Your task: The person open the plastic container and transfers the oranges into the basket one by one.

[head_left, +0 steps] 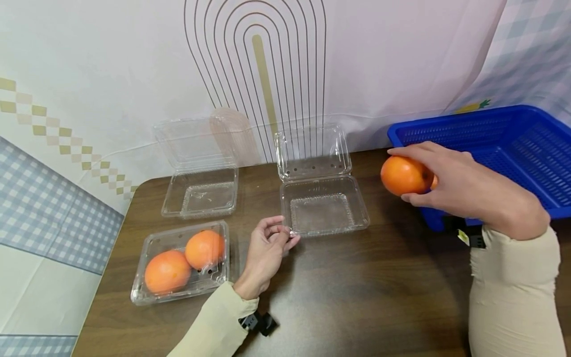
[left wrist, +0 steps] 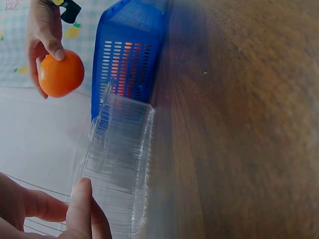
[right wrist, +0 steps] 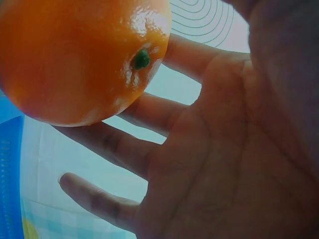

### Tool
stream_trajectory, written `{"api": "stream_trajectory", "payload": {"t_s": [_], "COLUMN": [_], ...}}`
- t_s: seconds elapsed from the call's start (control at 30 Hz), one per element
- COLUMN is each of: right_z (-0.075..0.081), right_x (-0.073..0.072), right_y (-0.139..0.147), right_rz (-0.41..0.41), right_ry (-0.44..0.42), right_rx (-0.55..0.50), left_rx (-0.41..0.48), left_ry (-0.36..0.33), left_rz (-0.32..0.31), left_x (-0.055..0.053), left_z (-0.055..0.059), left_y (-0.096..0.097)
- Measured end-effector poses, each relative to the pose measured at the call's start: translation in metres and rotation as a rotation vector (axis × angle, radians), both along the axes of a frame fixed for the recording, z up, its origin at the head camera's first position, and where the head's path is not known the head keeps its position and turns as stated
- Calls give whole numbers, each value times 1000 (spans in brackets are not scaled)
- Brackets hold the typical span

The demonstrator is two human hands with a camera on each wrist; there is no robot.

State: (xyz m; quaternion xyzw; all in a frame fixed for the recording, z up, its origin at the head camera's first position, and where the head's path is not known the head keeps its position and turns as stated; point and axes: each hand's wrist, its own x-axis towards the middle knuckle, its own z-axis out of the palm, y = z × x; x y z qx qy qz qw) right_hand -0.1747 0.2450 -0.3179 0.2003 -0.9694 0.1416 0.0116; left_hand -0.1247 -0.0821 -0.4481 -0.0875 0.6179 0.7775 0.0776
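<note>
My right hand (head_left: pixel 459 181) grips an orange (head_left: pixel 403 175) between thumb and fingers, raised beside the near left corner of a blue basket (head_left: pixel 450 125). A green stem end shows on the orange (right wrist: pixel 75 59) in the right wrist view. My left hand (head_left: pixel 267 253) pinches the near left corner of a clear plastic clamshell box (head_left: pixel 318 210). This box stands with its lid up and nothing inside. In the left wrist view my left fingertips (left wrist: pixel 82 191) lie at the rim of the clamshell box (left wrist: pixel 122 144).
A second open clamshell box (head_left: pixel 200 193) stands at the back left. In front of it, a closed clamshell box (head_left: pixel 180 295) holds two oranges (head_left: pixel 167 272). Orange colour shows through the basket's slots (left wrist: pixel 127 64). A patterned cloth (head_left: pixel 379 64) hangs behind the wooden table (head_left: pixel 357 297).
</note>
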Motion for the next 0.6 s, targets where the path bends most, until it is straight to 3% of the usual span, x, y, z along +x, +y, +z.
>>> {"api": "stream_trajectory", "payload": {"t_s": [0.6], "right_z": [-2], "right_x": [-1], "right_y": [10], "right_rz": [-24], "right_ry": [3], "right_rx": [-22], "left_rx": [-6], "left_ry": [-4], "left_rz": [-1], "left_x": [0], "left_z": [0], "left_y": [0]}}
